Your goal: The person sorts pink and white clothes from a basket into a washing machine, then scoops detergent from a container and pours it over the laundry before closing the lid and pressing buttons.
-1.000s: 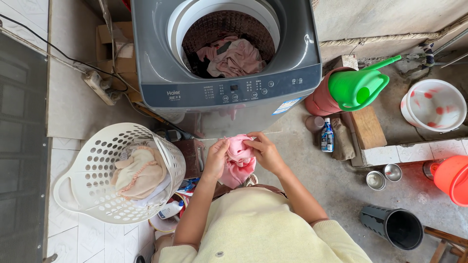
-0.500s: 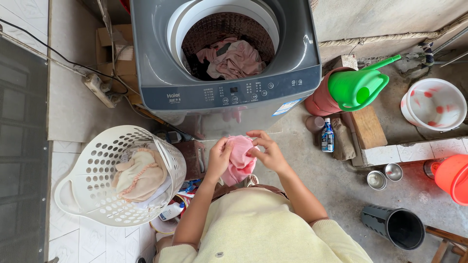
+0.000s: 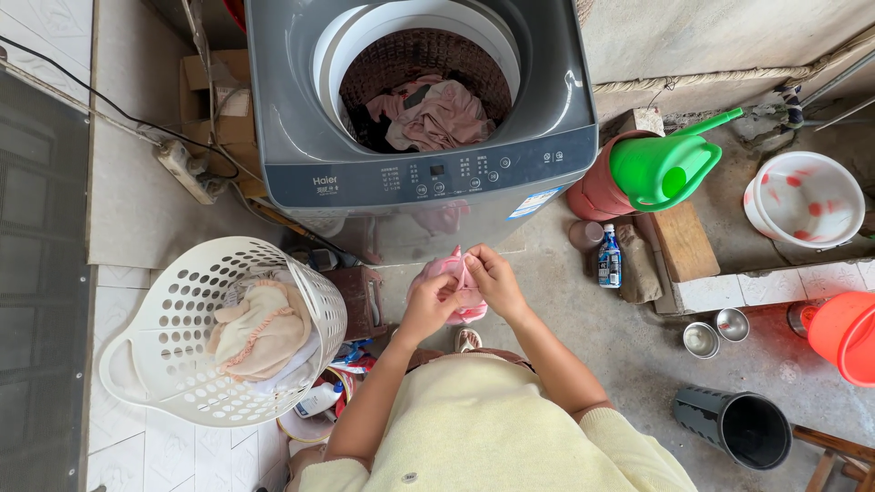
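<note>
floor (image 3: 565, 301): concrete | on it: washing machine (image 3: 419, 196), laundry basket (image 3: 173, 355), black bucket (image 3: 738, 424)

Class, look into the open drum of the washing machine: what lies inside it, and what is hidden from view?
Inside the washing machine drum lie crumpled pink clothes with some dark fabric beside them. Whatever is beneath that pile, and the drum's bottom, is covered.
</note>
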